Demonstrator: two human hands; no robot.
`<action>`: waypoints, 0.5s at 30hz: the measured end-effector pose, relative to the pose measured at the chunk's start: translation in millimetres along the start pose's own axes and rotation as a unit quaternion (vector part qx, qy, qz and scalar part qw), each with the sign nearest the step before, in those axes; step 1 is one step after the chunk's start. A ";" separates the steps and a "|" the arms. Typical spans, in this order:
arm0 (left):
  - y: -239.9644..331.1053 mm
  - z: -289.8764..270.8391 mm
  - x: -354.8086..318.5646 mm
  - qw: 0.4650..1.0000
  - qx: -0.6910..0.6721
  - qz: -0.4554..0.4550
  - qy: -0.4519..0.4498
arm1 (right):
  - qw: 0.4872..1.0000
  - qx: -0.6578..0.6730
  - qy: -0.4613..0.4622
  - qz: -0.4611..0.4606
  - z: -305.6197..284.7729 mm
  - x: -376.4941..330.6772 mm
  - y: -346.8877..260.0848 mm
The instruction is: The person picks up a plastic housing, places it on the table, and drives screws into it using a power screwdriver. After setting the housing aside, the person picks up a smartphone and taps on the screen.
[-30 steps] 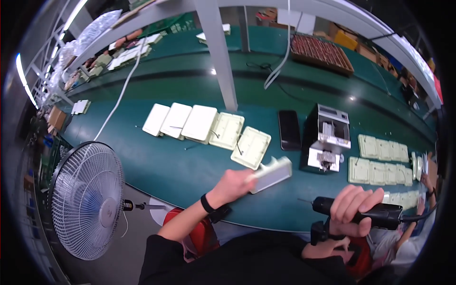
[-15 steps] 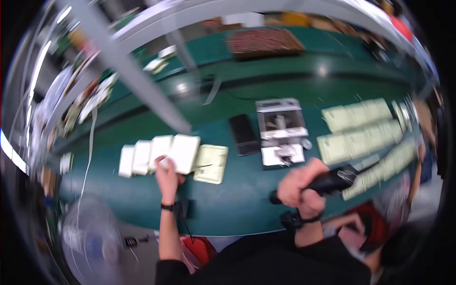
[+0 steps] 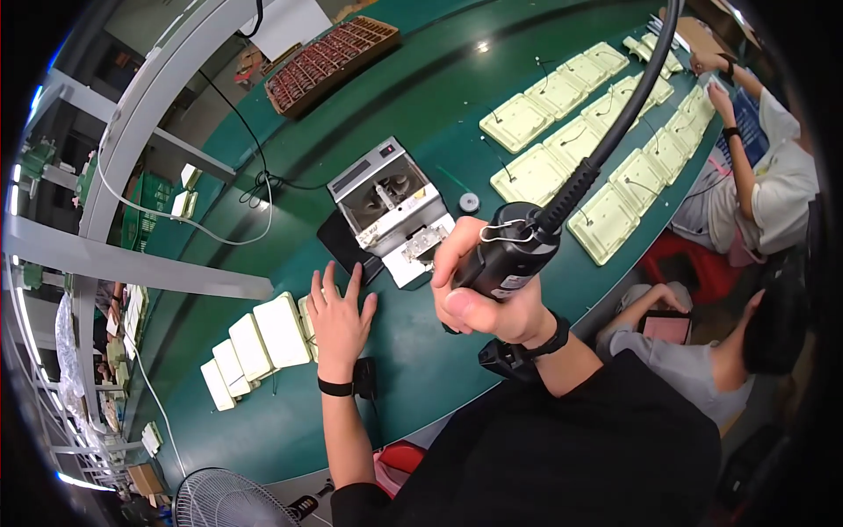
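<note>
My right hand (image 3: 518, 307) is wrapped round a black electric screwdriver (image 3: 514, 255) with a wire hanging loop and a thick cable. Its tip is hidden below the fist. My left hand (image 3: 341, 321) hovers open with fingers spread, and nothing is in it. It partly covers a pale panel (image 3: 307, 327) at the right end of a row of overlapping white panels (image 3: 281, 329). Just beyond both hands stands a grey screw feeder (image 3: 386, 198) with a clear window. A black flat object (image 3: 342, 241) lies beside the feeder, partly hidden.
Rows of pale yellow panels (image 3: 549, 171) with thin wires spread across the right. A small reel (image 3: 469, 203) sits by the feeder. A box of reddish parts (image 3: 329, 66) stands far back. Two people sit at right, one with hands at the panels (image 3: 698, 110). A fan (image 3: 224, 501) stands lower left.
The whole view has turned and sharpened. My left hand has left the white panels, its curled fingers now spread to their right. My right hand still grips the screwdriver, now nearer the feeder.
</note>
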State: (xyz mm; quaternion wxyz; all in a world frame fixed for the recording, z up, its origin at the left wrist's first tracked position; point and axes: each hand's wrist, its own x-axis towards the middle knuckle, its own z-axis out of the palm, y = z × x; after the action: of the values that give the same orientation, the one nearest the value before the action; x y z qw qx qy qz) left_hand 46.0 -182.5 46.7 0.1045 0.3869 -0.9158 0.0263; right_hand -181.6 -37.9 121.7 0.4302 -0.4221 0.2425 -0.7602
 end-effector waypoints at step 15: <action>-24.9 15.8 -62.0 0.983 0.100 -0.148 -0.028 | 0.993 -0.055 0.100 -0.021 -37.3 16.7 -0.4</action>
State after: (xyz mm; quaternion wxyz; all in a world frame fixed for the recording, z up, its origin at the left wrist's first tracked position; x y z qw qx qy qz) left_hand 103.1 -158.3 17.4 0.0417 0.5274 -0.8437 0.0914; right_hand -218.2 -51.8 109.6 0.3639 -0.3717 0.3168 -0.7931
